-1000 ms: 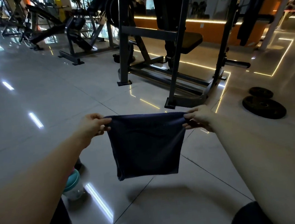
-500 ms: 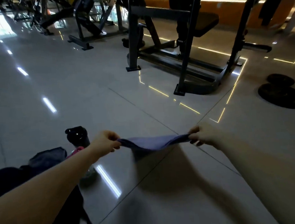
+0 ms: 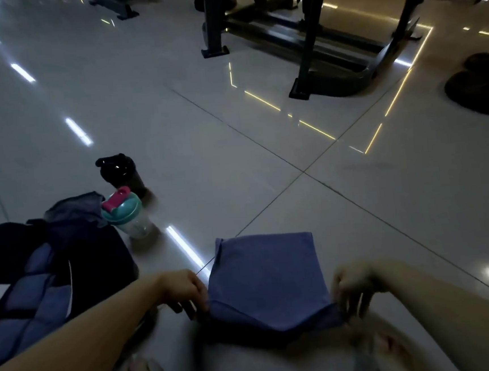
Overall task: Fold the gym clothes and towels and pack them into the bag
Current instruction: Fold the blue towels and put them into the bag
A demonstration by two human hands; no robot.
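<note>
A glossy tiled floor [image 3: 112, 108] fills the view, spreading far ahead of both sets of fingers. A dark gym machine frame [image 3: 306, 32] stands on it, well beyond the fingertips and slightly right of them. Left of the left fingers, close beside the forearm, lies a dark heap [image 3: 101, 257] with blue fabric in it; whether this is the bag cannot be told.

The blue cloth [image 3: 269, 278], folded to a rough square, stretches between the two hands. Its far edge lies flat on the floor ahead of the fingers, and its near edge sags between them over a dark shadow. Two weight plates [image 3: 477, 91] lie far ahead and to the right of the right fingers.

A teal bottle [image 3: 127, 216] with a pink lid stands ahead and left of the left fingers, with a black bottle [image 3: 124, 172] just beyond it.

The left hand [image 3: 184, 291] pinches the cloth's near left corner, fingers [image 3: 189, 307] curled downward. The right hand [image 3: 352, 285] pinches the near right corner; its fingers [image 3: 363, 302] are blurred.
</note>
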